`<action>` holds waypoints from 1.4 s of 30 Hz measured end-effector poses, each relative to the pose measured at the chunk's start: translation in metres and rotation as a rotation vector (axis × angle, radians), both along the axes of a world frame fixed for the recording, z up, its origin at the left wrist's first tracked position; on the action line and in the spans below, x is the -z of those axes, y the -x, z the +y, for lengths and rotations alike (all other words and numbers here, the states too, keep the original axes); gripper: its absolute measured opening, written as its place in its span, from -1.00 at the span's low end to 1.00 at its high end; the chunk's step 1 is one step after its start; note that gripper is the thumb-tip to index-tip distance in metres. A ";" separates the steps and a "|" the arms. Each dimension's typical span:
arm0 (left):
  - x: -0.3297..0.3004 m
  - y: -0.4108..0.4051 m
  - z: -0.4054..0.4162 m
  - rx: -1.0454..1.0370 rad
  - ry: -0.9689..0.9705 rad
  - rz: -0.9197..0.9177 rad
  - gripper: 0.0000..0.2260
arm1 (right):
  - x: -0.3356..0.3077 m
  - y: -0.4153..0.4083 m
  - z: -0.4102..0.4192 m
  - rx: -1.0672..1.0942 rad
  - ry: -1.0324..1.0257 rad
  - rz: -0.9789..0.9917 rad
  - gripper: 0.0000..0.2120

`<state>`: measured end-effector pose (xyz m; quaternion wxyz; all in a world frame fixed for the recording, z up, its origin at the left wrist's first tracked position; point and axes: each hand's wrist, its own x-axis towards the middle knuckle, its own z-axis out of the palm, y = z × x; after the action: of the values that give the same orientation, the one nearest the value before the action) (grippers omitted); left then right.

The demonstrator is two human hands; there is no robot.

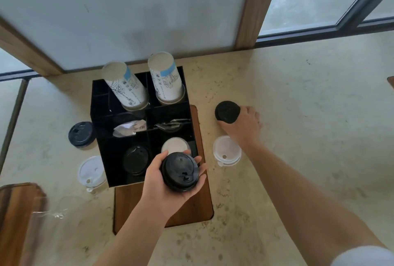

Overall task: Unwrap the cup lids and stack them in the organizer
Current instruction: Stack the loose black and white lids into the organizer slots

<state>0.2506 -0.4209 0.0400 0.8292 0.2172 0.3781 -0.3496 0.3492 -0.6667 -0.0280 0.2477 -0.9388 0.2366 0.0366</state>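
Left hand [168, 182] cups black lid stack [180, 170]; right hand [242, 126] grips black lid [227, 112]

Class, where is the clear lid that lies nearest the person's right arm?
The clear lid lies on the counter, right of the black organizer, just below the right hand.

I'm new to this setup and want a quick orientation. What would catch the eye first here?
First, the left hand holding a stack of black lids in front of the black organizer at the centre of the counter. Next, the two tall stacks of paper cups tilted in the organizer's back compartments. To the right, the right hand grips more black lids on the counter, with white lids lying just nearer the camera.
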 end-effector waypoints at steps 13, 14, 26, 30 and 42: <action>-0.056 0.035 0.035 0.292 -0.039 -0.008 -0.55 | -0.127 0.136 0.064 -0.590 -0.475 -0.108 -0.21; -0.058 0.040 0.039 0.313 -0.044 -0.032 -0.58 | -0.133 0.144 0.069 -0.665 -0.492 -0.078 -0.22; -0.084 0.102 0.082 0.485 -0.112 -0.115 -0.42 | -0.182 0.178 0.122 -1.291 -0.179 0.038 -0.17; -0.089 0.115 0.095 0.488 0.019 -0.140 -0.41 | -0.195 0.180 0.142 -1.401 -0.117 0.100 -0.14; -0.081 0.130 0.144 0.513 0.380 -0.260 -0.22 | -0.216 0.173 0.197 -1.536 0.112 0.193 -0.12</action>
<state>0.1202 -0.2767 0.1206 0.7813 0.1898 0.1303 -0.5802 0.1765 -0.4693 0.1882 0.0832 -0.8435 -0.4584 0.2673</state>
